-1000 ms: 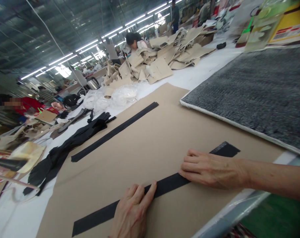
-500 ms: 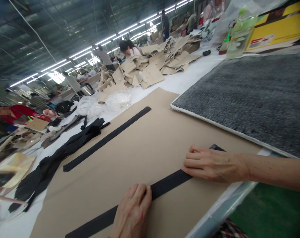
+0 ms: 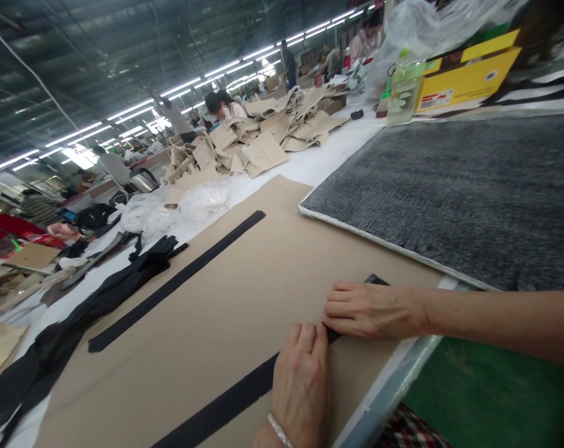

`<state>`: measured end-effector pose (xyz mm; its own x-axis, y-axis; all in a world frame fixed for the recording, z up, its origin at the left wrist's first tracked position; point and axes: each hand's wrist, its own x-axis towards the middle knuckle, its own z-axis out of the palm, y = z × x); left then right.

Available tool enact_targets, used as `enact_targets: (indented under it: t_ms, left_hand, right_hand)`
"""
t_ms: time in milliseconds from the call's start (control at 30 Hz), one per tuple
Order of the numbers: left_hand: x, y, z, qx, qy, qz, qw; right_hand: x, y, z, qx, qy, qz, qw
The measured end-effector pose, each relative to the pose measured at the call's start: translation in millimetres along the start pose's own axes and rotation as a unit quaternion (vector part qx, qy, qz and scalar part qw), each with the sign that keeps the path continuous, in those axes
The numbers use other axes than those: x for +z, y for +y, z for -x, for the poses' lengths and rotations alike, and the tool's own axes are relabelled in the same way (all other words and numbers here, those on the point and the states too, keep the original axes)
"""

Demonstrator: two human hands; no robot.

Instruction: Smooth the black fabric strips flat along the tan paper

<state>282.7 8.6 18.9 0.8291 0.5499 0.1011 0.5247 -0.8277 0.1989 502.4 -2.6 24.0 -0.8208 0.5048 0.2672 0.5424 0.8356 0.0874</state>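
A long black strip (image 3: 235, 398) lies slantwise on a large beige sheet (image 3: 207, 330). My left hand (image 3: 303, 376) rests on this strip with its fingers bent and pressed together. Just beyond it, almost touching, my right hand (image 3: 370, 310) has its fingers curled down on the strip's far part; the fingertips are hidden. A dark grey end piece (image 3: 377, 280) shows behind the right hand, and I cannot tell whether it belongs to the strip. Farther off, a second black strip (image 3: 179, 280) lies flat on the sheet, roughly parallel to the first.
A grey textured board (image 3: 444, 186) overlaps the sheet's right side. More black strips (image 3: 90, 305) are heaped at the left. Behind lie clear plastic bags (image 3: 193, 205) and piled beige pieces (image 3: 267, 152). A bottle (image 3: 403, 93) and a yellow box (image 3: 468, 81) stand at back right.
My left hand has slid along the near strip to the right, up close to my right hand. The right hand stays on the strip. The whole view has shifted somewhat.
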Motion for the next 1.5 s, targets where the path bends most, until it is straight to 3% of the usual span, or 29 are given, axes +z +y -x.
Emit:
enact_targets:
  t_ms: [133,333,800,1000,1500]
  left_hand:
    - [3.9,-5.8,5.5,0.049,0.024,-0.011,0.998]
    - [5.9,-5.3,3.4,0.057,0.029,-0.036,0.997]
    - [5.3,8.2,-9.2,0.010,0.033,-0.096,0.995]
    - [15.7,12.4,-11.2,-0.012,0.058,-0.121,0.991]
    - [24.0,15.6,-10.0,-0.002,0.082,-0.158,0.984]
  right_hand:
    - [-2.9,2.5,8.4,0.006,-0.016,0.008,1.000]
    - [-8.9,6.6,19.2,0.012,-0.013,0.017,1.000]
    - [-25.4,12.9,45.1,0.037,-0.034,0.005,0.999]
    - [-30.1,14.2,57.2,0.056,-0.056,0.003,0.997]
    - [-38.4,12.9,85.5,0.103,-0.086,0.056,0.989]
